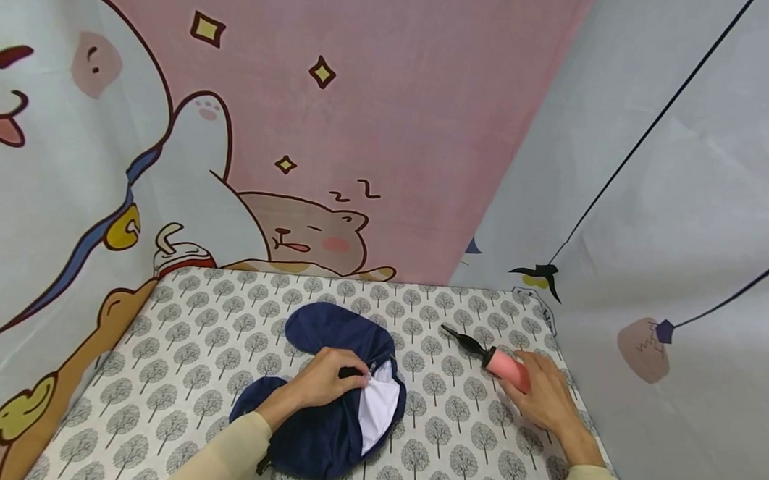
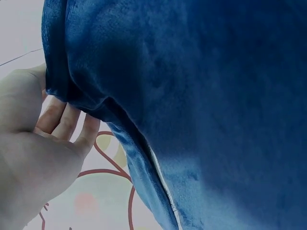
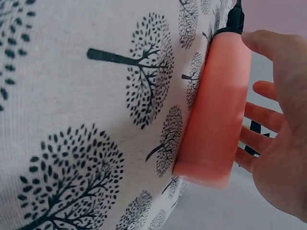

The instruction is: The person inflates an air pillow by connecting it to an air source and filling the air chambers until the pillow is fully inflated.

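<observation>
A navy plush U-shaped neck pillow (image 1: pixel 322 440) lies on the table, its zipped side parted over a white lining (image 1: pixel 379 406). My left hand (image 1: pixel 328 375) pinches the fabric at that opening, and a small black part (image 1: pixel 349 372) shows beside the fingers. In the left wrist view, the thumb and fingers of my left hand (image 2: pixel 53 139) hold a folded edge of the plush. A pink hand pump (image 3: pixel 216 105) with a black nozzle (image 1: pixel 467 341) lies on the right. My right hand (image 1: pixel 542 393) is at its rear end, fingers loosely spread about the barrel, palm apart from it.
The table (image 1: pixel 159 315) has a white cloth printed with grey trees. Cartoon-printed curtains (image 1: pixel 390 124) hang along the back and both sides. A dark strap end (image 1: pixel 263 466) shows at the pillow's lower left.
</observation>
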A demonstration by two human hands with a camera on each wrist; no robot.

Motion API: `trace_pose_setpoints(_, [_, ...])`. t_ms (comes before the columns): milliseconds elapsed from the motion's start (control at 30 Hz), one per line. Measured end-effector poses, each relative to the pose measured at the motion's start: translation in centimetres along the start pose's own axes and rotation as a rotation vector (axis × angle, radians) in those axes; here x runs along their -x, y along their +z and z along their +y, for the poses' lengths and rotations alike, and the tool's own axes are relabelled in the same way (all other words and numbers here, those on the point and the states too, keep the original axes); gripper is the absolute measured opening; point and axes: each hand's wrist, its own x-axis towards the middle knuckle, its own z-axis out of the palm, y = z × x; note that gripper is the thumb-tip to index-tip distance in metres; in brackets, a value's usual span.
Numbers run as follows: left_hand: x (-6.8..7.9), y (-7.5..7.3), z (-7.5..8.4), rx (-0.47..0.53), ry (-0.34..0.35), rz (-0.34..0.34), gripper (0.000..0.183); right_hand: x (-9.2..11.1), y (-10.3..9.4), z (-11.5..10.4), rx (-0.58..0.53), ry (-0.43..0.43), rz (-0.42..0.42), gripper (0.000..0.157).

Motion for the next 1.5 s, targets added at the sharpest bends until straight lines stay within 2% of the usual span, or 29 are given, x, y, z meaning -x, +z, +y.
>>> trace_pose_setpoints(267, [0.1, 0.0, 0.1, -0.010, 0.002, -0.006, 0.011, 0.3, 0.5, 0.4, 0.012, 0.053, -0.086, 0.068])
trace_pose_setpoints(633, [0.1, 0.0, 0.0, -0.014, 0.009, -0.014, 0.010, 0.1, 1.1, 1.1, -0.008, 0.064, -0.098, 0.067])
trace_pose_setpoints(967, [0.2, 0.2, -0.1, -0.011, 0.006, -0.018, 0.010, -0.1, 1.6, 1.5, -0.042, 0.125, -0.138, 0.062])
trace_pose_setpoints(1500, [0.3, 0.4, -0.1, -0.025, -0.014, -0.003, 0.012, -0.2, 1.7, 1.1, -0.015, 0.093, -0.094, 0.063])
